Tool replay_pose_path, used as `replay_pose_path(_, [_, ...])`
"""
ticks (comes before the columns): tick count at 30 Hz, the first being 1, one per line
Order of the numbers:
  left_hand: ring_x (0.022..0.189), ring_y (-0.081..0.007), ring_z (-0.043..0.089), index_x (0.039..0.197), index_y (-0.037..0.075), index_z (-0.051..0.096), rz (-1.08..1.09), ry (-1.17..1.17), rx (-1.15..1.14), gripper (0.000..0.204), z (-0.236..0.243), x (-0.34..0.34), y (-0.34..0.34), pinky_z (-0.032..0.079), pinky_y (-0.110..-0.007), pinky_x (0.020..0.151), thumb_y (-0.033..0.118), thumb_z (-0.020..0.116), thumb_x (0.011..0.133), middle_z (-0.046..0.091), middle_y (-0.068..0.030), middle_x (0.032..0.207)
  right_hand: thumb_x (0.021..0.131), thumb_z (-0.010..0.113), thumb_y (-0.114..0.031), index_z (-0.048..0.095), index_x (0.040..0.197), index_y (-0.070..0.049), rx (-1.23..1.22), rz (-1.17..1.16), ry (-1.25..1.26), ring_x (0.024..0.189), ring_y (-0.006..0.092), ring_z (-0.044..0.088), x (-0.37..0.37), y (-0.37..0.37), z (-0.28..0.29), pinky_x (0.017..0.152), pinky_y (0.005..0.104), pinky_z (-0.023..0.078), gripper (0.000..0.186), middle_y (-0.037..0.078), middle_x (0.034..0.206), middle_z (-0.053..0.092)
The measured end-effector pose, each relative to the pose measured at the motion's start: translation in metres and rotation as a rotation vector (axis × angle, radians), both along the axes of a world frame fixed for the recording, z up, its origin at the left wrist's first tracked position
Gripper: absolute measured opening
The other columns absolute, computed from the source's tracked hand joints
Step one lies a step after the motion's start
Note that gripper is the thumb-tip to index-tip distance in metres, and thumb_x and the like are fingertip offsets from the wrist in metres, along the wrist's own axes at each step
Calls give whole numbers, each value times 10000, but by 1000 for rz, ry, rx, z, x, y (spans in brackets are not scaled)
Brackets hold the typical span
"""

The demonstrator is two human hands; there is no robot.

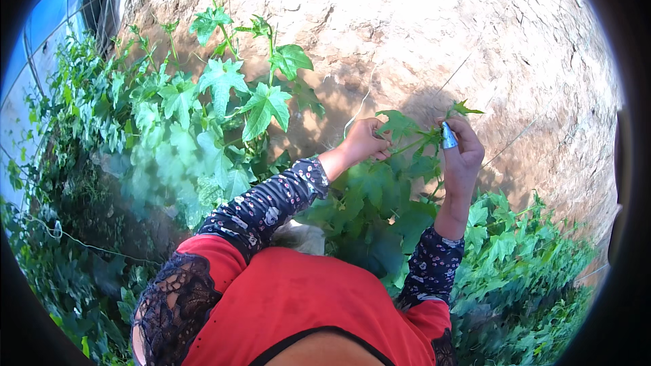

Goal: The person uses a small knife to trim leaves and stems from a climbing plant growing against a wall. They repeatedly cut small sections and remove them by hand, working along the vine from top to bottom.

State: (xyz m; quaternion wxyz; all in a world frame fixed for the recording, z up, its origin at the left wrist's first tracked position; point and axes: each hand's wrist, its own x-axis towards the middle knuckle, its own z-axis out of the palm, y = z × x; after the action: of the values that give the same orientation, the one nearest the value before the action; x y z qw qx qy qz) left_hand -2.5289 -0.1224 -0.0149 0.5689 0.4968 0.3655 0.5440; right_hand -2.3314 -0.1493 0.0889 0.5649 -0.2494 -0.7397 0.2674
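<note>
In front of me a climbing vine (407, 146) with broad lobed green leaves rises between my hands. My right hand (464, 146) is closed on the vine near its top, with a small leafy tip (465, 108) sticking out above the fingers. A shiny metal cone-shaped thumb cap (449, 136) covers the thumb of that hand. My left hand (365, 141) is closed in a pinch beside a large leaf (398, 125); what its fingers hold, if anything, is hidden. A thin pale string (363, 103) runs down close to the left hand.
Taller leafy vines (224, 88) stand at the left, and lower foliage (505, 251) spreads at the right. Behind lies a sunlit, rough earthen surface (434, 20). A thin line (515, 142) slants across it. Blue and whitish sheeting (51, 20) edges the far left.
</note>
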Motion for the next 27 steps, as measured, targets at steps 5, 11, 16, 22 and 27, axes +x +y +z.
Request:
replay_pose_path(5, [771, -148, 682, 1065, -2, 556, -60, 212, 102, 195, 6, -60, -55, 566, -261, 630, -10, 627, 884, 680, -112, 934, 873, 570, 32, 641, 1035, 35, -144, -229, 114, 994, 165, 601, -9, 2, -3, 880, 298, 488, 177, 93, 1134, 604])
replay_pose_path(11, [683, -117, 629, 1246, -4, 535, -323, 519, 61, 408, 56, -168, -119, 523, -246, 622, 95, 686, 880, 669, -127, 1084, 850, 578, 17, 644, 1002, 14, 514, -510, 6, 1055, 285, 595, -63, -23, 5, 906, 356, 475, 165, 149, 1153, 617])
replay_pose_path(16, [660, -87, 608, 987, 17, 600, 703, 304, 202, 76, 83, -220, -103, 510, -236, 568, 47, 541, 950, 665, -36, 849, 733, 602, 17, 642, 899, -29, 620, 38, -421, 1112, 337, 555, -167, -25, 2, 962, 443, 429, 176, 174, 1153, 616])
replay_pose_path(22, [765, -102, 613, 1037, 8, 626, 787, 341, 314, 134, 82, -230, -61, 531, -256, 617, 47, 595, 912, 671, -49, 923, 734, 586, 12, 657, 914, -33, 741, -46, -564, 1139, 332, 543, -241, 27, -13, 1016, 453, 368, 199, 158, 1178, 613])
replay_pose_path(27, [775, -90, 606, 1056, -5, 628, 744, 393, 324, 184, 85, -229, -51, 520, -238, 660, 62, 650, 885, 669, -43, 931, 774, 600, 7, 668, 911, -29, 338, 45, -373, 932, 326, 616, -233, 35, -34, 869, 413, 466, 157, 154, 955, 657])
